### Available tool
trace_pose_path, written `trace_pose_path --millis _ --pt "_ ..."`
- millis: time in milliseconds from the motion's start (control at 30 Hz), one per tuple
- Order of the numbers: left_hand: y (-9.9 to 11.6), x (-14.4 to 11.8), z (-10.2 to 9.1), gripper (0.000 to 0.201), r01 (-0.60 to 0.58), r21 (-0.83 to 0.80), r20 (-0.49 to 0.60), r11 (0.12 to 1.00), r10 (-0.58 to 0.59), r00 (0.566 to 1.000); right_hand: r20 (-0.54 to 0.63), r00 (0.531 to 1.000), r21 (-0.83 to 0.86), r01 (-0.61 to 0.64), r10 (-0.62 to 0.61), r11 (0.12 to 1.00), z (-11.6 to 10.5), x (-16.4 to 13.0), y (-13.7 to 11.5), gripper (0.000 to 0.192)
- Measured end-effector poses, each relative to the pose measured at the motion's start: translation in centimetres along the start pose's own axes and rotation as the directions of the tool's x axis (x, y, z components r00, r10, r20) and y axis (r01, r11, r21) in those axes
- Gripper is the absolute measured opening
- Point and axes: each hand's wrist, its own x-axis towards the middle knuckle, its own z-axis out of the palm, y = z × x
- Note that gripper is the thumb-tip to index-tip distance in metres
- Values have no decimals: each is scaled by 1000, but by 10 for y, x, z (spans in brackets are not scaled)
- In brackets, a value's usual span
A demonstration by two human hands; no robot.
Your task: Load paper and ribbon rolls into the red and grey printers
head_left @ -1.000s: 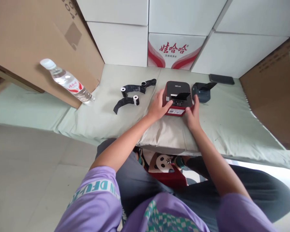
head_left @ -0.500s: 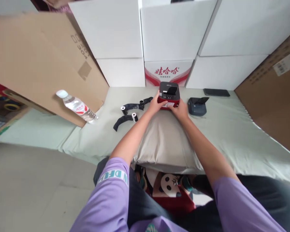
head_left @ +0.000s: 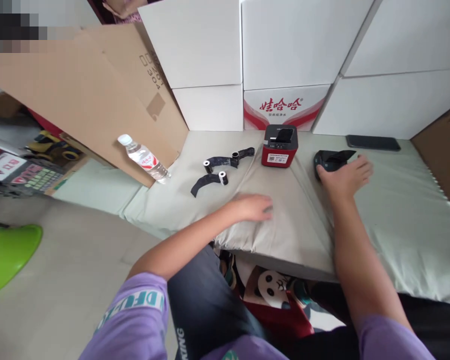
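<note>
Dark blue plastic, squat and rounded at the corners, makes up the small device with a raised black flap [head_left: 328, 160] that my right hand [head_left: 345, 177] is at, on the right part of the pale green cloth-covered bench [head_left: 285, 227]. My right fingers are spread wide past its right side, my thumb lies over its near left edge, and the hand is not closed around it; whether the thumb presses or merely overlaps, I cannot tell. My left hand [head_left: 252, 207] is low over the cloth near the front edge, fingers loosely stretched, nothing showing in it, blurred enough that I cannot say if it touches the fabric. To handle the device well, I judge I should take it by its solid side walls, thumb opposite fingers, and spare the thin flap, which looks easy to bend. The bench cover is wrinkled and probably soft, so a level, gentle grip should suit better than a push. The red box-shaped device with a black top [head_left: 279, 152] stands just to the left, and the flat black phone-like slab [head_left: 373, 143] lies behind, so my fingers want a clear path between them.
</note>
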Motion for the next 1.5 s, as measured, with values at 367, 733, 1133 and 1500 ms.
trace_pose_path --millis 367,733,1133,1500 --pt "17 -9 13 42 98 78 -183 992 -82 980 300 952 -38 76 -62 996 -17 -26 -26 101" --pt "-17 15 28 58 189 -21 -414 982 -181 892 552 773 -17 387 -314 922 -35 -108 -62 98" --pt "-28 17 33 74 246 -203 -400 948 -310 863 606 617 423 285 -502 860 3 -82 -39 139" --pt "-15 23 48 64 282 -6 -461 959 -253 851 374 849 828 -125 -373 546 60 -84 -25 92"
